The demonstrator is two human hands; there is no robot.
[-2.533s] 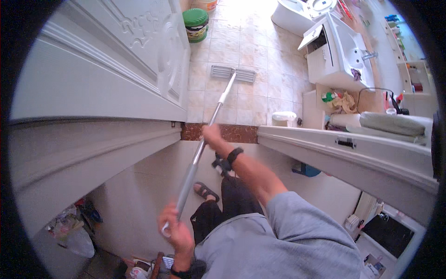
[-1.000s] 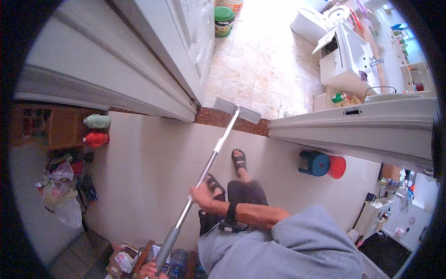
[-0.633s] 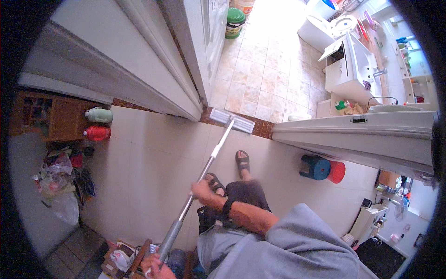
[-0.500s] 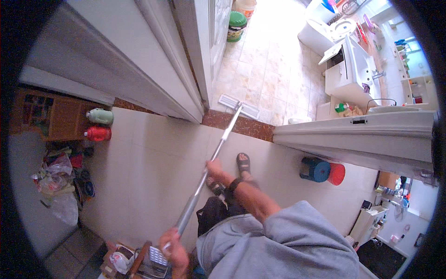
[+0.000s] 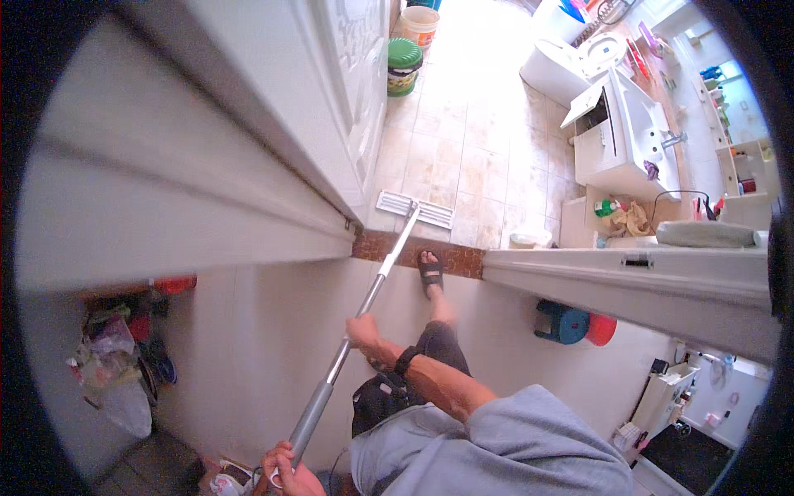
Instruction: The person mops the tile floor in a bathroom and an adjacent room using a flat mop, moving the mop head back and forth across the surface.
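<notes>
A flat mop with a long silver handle [image 5: 335,368] slants across the middle of the head view. My left hand [image 5: 291,474], low at the left, is wrapped round the grey grip end. Higher up the pole, my right hand [image 5: 364,332] is closed round it, with a dark band on that wrist. The white rectangular mop head [image 5: 434,214] rests on the bathroom tiles, just past the brown threshold strip [image 5: 380,245]. My sandalled foot [image 5: 430,266] stands at the near edge of that strip.
A white door [image 5: 318,99] and frame stand at left, a door jamb [image 5: 571,269] at right. Beyond are a green-lidded bucket [image 5: 404,58], an orange-white bucket [image 5: 419,26], a toilet [image 5: 558,68] and a washbasin cabinet [image 5: 608,145]. A blue stool [image 5: 564,321] sits right; bags [image 5: 112,355] lie left.
I have stepped forward, one foot now at the threshold. The mop head has shifted slightly left on the tiles. Both hands still grip the handle.
</notes>
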